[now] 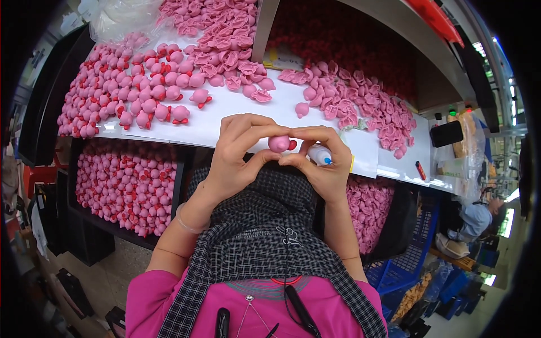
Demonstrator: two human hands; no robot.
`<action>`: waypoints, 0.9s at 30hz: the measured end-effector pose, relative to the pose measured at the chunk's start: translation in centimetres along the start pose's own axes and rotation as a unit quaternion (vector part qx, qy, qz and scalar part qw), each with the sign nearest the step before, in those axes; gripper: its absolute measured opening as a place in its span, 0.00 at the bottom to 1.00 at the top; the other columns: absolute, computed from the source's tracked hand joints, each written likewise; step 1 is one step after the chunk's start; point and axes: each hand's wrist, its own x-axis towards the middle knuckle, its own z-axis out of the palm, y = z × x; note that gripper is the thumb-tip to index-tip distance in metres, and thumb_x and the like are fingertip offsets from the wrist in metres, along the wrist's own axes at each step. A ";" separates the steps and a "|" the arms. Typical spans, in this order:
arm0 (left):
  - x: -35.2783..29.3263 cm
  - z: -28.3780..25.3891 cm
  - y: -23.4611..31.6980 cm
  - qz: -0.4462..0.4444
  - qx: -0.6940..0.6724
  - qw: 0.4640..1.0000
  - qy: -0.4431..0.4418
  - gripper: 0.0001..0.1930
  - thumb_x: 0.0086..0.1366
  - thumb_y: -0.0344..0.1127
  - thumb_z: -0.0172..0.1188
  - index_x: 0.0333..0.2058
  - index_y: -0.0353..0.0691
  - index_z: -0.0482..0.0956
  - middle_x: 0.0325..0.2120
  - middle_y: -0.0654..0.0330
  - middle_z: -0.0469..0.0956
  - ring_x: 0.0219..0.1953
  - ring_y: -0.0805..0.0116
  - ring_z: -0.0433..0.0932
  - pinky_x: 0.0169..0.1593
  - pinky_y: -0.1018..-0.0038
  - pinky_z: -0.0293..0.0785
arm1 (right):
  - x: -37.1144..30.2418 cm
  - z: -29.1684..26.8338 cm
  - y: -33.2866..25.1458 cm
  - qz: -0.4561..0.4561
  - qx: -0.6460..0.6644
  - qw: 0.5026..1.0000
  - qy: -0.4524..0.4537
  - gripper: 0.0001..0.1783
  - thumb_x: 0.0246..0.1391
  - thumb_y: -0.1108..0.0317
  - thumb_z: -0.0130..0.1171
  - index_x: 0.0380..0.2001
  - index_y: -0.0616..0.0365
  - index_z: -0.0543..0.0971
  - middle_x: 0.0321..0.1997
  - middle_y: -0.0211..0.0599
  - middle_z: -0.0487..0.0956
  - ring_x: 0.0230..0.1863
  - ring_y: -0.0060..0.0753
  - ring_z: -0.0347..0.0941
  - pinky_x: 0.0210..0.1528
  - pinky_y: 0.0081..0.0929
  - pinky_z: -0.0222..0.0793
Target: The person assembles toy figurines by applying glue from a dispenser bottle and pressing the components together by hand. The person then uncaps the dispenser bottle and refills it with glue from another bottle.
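Between both hands, just over the table's near edge, is a small pink toy figure with a red foot-like part at its right. My left hand pinches it from the left with thumb and index finger. From the other side, the thumb and index finger of my right hand close on the same toy. A white bottle with a blue tip shows within the curl of my right hand; whether the hand grips it or it lies behind, I cannot tell.
Pink toys with red feet crowd the white table at left; pink hollow pieces lie at right. Below the tabletop are black trays of toys and hollow pieces. A blue crate and another person are at right.
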 end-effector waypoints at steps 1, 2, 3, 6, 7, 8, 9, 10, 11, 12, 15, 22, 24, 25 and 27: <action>-0.1 0.1 -0.1 -0.007 -0.013 1.000 0.008 0.20 0.50 0.26 0.70 0.45 0.41 0.82 0.41 0.61 0.81 0.47 0.64 0.76 0.56 0.70 0.64 | 0.0 0.0 -0.3 0.000 0.000 1.000 0.000 0.22 0.42 0.79 0.76 0.42 0.63 0.79 0.42 0.38 0.83 0.34 0.18 0.76 0.32 0.14 0.70; -0.2 0.1 -0.3 -0.007 -0.013 1.000 0.007 0.20 0.50 0.26 0.70 0.45 0.41 0.82 0.41 0.61 0.81 0.47 0.64 0.76 0.56 0.70 0.64 | 0.0 0.0 -0.5 0.009 -0.010 1.000 0.001 0.22 0.42 0.80 0.75 0.42 0.63 0.79 0.43 0.38 0.83 0.34 0.18 0.76 0.32 0.15 0.70; -0.4 0.3 -0.6 -0.030 -0.058 0.998 0.008 0.20 0.51 0.27 0.71 0.45 0.40 0.82 0.42 0.60 0.81 0.48 0.64 0.76 0.57 0.70 0.64 | -0.1 0.0 -0.6 0.017 -0.020 1.000 0.002 0.21 0.43 0.80 0.75 0.42 0.63 0.79 0.44 0.39 0.83 0.34 0.18 0.76 0.32 0.15 0.70; -0.9 0.5 -1.2 -0.058 -0.118 0.991 0.007 0.18 0.53 0.29 0.72 0.44 0.39 0.82 0.43 0.61 0.82 0.49 0.65 0.76 0.58 0.69 0.65 | 0.0 0.4 -0.3 -0.041 -0.056 0.998 0.002 0.21 0.44 0.80 0.74 0.42 0.62 0.79 0.42 0.37 0.83 0.33 0.17 0.74 0.32 0.15 0.69; -1.0 0.5 -1.3 -0.063 -0.134 0.989 0.006 0.18 0.53 0.30 0.72 0.44 0.38 0.81 0.44 0.61 0.82 0.49 0.66 0.75 0.59 0.69 0.65 | -0.1 0.5 -0.4 -0.041 -0.055 0.998 0.002 0.21 0.44 0.80 0.74 0.42 0.62 0.79 0.42 0.37 0.83 0.33 0.17 0.74 0.32 0.15 0.69; -1.1 0.6 -1.4 -0.063 -0.133 0.989 0.005 0.18 0.53 0.30 0.72 0.44 0.38 0.81 0.44 0.61 0.82 0.49 0.66 0.75 0.59 0.69 0.65 | -0.3 0.6 -0.5 -0.041 -0.069 0.997 0.005 0.21 0.44 0.80 0.74 0.42 0.61 0.78 0.42 0.37 0.83 0.32 0.17 0.74 0.32 0.15 0.69; -1.2 0.7 -1.5 -0.064 -0.149 0.987 0.007 0.18 0.53 0.30 0.72 0.44 0.38 0.81 0.44 0.61 0.82 0.49 0.66 0.75 0.59 0.69 0.65 | -0.4 0.6 -0.6 -0.042 -0.084 0.996 0.007 0.20 0.44 0.80 0.74 0.42 0.61 0.77 0.41 0.36 0.83 0.31 0.17 0.73 0.32 0.14 0.68; -1.3 0.8 -1.6 -0.065 -0.164 0.984 0.008 0.18 0.54 0.30 0.72 0.44 0.38 0.81 0.44 0.61 0.82 0.50 0.66 0.74 0.59 0.69 0.65 | -0.5 0.7 -0.6 -0.042 -0.084 0.996 0.007 0.20 0.44 0.80 0.74 0.42 0.61 0.77 0.41 0.36 0.83 0.31 0.17 0.73 0.32 0.14 0.68; -1.3 0.8 -1.6 -0.065 -0.164 0.984 0.008 0.18 0.54 0.30 0.72 0.44 0.38 0.81 0.44 0.61 0.82 0.50 0.66 0.74 0.59 0.69 0.65 | -0.5 0.8 -0.5 -0.036 -0.081 0.996 0.012 0.20 0.45 0.80 0.73 0.41 0.61 0.76 0.41 0.36 0.83 0.31 0.16 0.73 0.32 0.14 0.68; -1.3 0.9 -1.6 -0.066 -0.161 0.985 0.010 0.18 0.54 0.30 0.73 0.44 0.38 0.81 0.44 0.62 0.82 0.50 0.66 0.74 0.60 0.68 0.64 | -0.6 0.8 -0.5 -0.030 -0.078 0.996 0.018 0.21 0.45 0.79 0.73 0.41 0.61 0.75 0.41 0.36 0.83 0.30 0.16 0.73 0.31 0.14 0.68; -1.4 1.0 -1.7 -0.070 -0.161 0.984 0.014 0.18 0.54 0.31 0.73 0.44 0.38 0.81 0.44 0.61 0.81 0.51 0.66 0.73 0.61 0.67 0.64 | -1.0 1.0 -0.3 -0.007 -0.065 0.998 0.024 0.20 0.46 0.80 0.73 0.40 0.61 0.74 0.42 0.38 0.83 0.31 0.17 0.73 0.33 0.14 0.68; -1.1 2.1 -1.7 -0.116 -0.200 0.970 0.073 0.19 0.53 0.25 0.71 0.45 0.37 0.82 0.47 0.55 0.73 0.49 0.66 0.73 0.60 0.68 0.66 | -0.6 1.5 2.0 0.113 0.046 0.991 0.059 0.20 0.46 0.79 0.71 0.43 0.63 0.76 0.47 0.41 0.82 0.33 0.18 0.72 0.37 0.15 0.69; -0.9 1.6 -1.0 -0.117 -0.137 0.982 0.065 0.20 0.51 0.24 0.71 0.45 0.38 0.82 0.46 0.56 0.73 0.47 0.66 0.73 0.58 0.69 0.67 | -0.6 1.0 1.7 0.115 0.054 0.991 0.038 0.20 0.46 0.79 0.71 0.43 0.63 0.76 0.47 0.41 0.82 0.33 0.17 0.72 0.37 0.15 0.69; -0.8 1.5 -0.7 -0.118 -0.074 0.989 0.056 0.21 0.50 0.23 0.70 0.45 0.39 0.83 0.45 0.57 0.74 0.45 0.67 0.73 0.55 0.70 0.69 | -0.6 0.8 1.6 0.118 0.061 0.991 0.017 0.20 0.46 0.79 0.71 0.43 0.63 0.76 0.47 0.41 0.82 0.33 0.17 0.72 0.37 0.15 0.69; -0.9 1.5 -0.7 -0.086 -0.032 0.995 0.048 0.21 0.48 0.23 0.71 0.45 0.40 0.84 0.44 0.58 0.75 0.44 0.68 0.73 0.53 0.71 0.69 | -0.6 1.0 1.6 0.128 0.065 0.990 0.011 0.21 0.47 0.79 0.71 0.44 0.63 0.75 0.47 0.41 0.82 0.33 0.17 0.72 0.37 0.15 0.69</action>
